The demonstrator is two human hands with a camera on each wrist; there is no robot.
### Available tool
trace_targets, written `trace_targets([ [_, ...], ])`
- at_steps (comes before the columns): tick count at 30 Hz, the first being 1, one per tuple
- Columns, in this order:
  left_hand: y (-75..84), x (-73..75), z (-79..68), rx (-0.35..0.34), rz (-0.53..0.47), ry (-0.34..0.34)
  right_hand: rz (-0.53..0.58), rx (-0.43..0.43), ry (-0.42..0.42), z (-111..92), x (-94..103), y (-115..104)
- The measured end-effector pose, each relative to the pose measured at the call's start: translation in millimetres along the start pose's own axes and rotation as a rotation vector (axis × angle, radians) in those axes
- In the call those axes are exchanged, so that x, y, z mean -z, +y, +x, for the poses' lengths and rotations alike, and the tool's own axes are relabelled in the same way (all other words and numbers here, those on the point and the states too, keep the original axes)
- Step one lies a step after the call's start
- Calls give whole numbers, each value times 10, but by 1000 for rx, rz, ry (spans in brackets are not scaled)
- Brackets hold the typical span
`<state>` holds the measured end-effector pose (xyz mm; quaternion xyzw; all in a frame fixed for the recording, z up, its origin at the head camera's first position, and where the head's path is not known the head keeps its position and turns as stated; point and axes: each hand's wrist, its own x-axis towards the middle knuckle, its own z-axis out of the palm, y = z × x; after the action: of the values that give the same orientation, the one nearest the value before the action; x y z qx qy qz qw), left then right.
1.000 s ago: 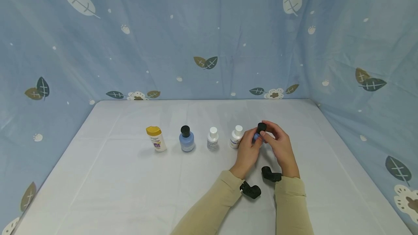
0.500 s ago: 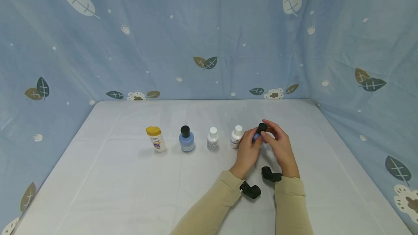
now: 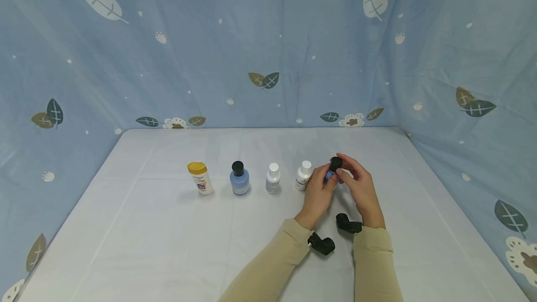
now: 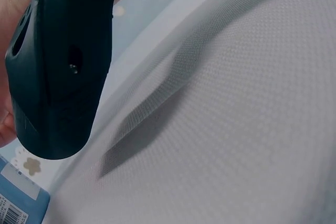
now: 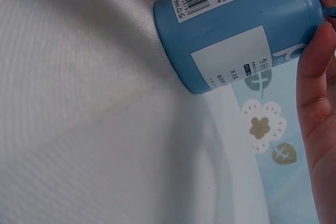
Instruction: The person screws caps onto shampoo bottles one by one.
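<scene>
In the head view my left hand (image 3: 317, 197) grips the body of a small blue bottle (image 3: 330, 175) at the right end of a row. My right hand (image 3: 360, 188) pinches its black cap (image 3: 336, 163) between thumb and fingers. The right wrist view shows the blue bottle (image 5: 262, 11) upright and large, white labels and a barcode on its side, its base right at the cloth. There the thumb (image 5: 315, 72) of the right hand lies by the shoulder; the cap is mostly out of frame. Just left of the left hand stands a white bottle (image 3: 304, 176), partly covered by its fingers.
Further left along the white-covered table (image 3: 168, 246) stand a clear bottle with a white cap (image 3: 273, 178), another blue bottle with a black cap (image 3: 240, 180) and a white bottle with a yellow cap (image 3: 201, 179). A blue leaf-patterned curtain (image 3: 209, 50) encloses the back and sides.
The right thumb and fingers shift slightly around the black cap. Both arms and the other bottles stay where they were.
</scene>
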<state>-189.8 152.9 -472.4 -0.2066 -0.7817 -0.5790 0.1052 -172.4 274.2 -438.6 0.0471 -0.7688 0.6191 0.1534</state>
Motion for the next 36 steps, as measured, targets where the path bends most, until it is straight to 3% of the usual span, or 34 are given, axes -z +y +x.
trace_targets([
  [20, -17, -19, 1, 27, 2, 1, -66, -17, 17, 17, -23, 17],
  [27, -16, -19, 12, 25, -1, 3, -107, -21, 25, -35, -93, -267],
  [36, -19, -16, 3, -3, -4, 12, -93, -34, 20, -17, -63, -154],
])
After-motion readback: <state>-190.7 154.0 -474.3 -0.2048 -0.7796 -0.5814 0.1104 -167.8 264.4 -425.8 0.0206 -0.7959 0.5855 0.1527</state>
